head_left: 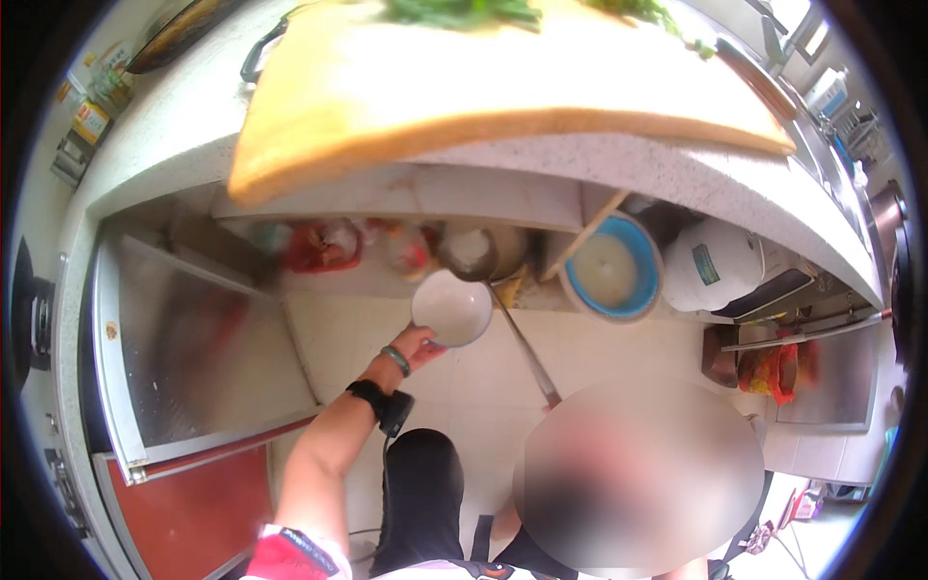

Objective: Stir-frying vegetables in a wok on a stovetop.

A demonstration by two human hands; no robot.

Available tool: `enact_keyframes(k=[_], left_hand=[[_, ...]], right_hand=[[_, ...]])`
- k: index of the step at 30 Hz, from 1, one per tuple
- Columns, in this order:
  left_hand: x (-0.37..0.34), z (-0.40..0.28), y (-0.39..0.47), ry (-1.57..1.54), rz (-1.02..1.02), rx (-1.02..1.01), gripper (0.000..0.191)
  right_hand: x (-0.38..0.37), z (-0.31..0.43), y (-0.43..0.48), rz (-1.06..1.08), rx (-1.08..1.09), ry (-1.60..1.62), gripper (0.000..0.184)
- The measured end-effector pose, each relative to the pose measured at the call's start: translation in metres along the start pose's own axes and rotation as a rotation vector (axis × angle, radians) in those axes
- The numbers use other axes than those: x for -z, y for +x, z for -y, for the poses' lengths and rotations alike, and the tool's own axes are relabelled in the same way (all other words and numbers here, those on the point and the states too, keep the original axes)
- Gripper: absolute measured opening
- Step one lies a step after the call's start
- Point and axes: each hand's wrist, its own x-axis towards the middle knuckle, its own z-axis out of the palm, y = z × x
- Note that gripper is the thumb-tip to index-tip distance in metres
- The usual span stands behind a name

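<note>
My left hand (417, 346) grips the rim of a white bowl (451, 308), thumb at the edge, tilted so that its pale inside faces me. No contents show in it. Just beyond the bowl is the round metal head of a long-handled ladle (523, 346), with something whitish in or behind it. The ladle's handle slants back towards me, and a bit of my right hand (549, 409) shows at its end. A large blurred patch hides the rest of that hand. To the right stands a blue-lined bucket (612, 268) holding a cloudy, pale content.
A thick wooden cutting board (435, 138) with chopped greens juts over the counter edge above. An open cabinet door (210, 348) stands left. Inside the cabinet are a red basket (322, 246) and a white rounded appliance (714, 264). A knife (757, 80) lies on the board's right.
</note>
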Motion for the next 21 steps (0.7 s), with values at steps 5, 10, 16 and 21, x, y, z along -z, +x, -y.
enact_keyframes(k=[5, 10, 16, 21], left_hand=[[0.001, -0.004, -0.038, -0.104, 0.118, -0.061, 0.044], [-0.018, -0.006, -0.117, -0.122, 0.029, -0.065, 0.046], [-0.032, -0.010, -0.237, -0.278, 0.047, -0.139, 0.052], [-0.040, -0.019, -0.347, -0.348, 0.037, -0.197, 0.055]], right_hand=[[-0.025, 0.009, -0.052, 0.023, -0.139, -0.075, 0.039], [-0.059, 0.020, -0.113, 0.042, -0.238, -0.090, 0.040], [-0.119, 0.035, -0.194, 0.078, -0.360, -0.179, 0.040], [-0.189, 0.061, -0.254, 0.116, -0.469, -0.289, 0.039]])
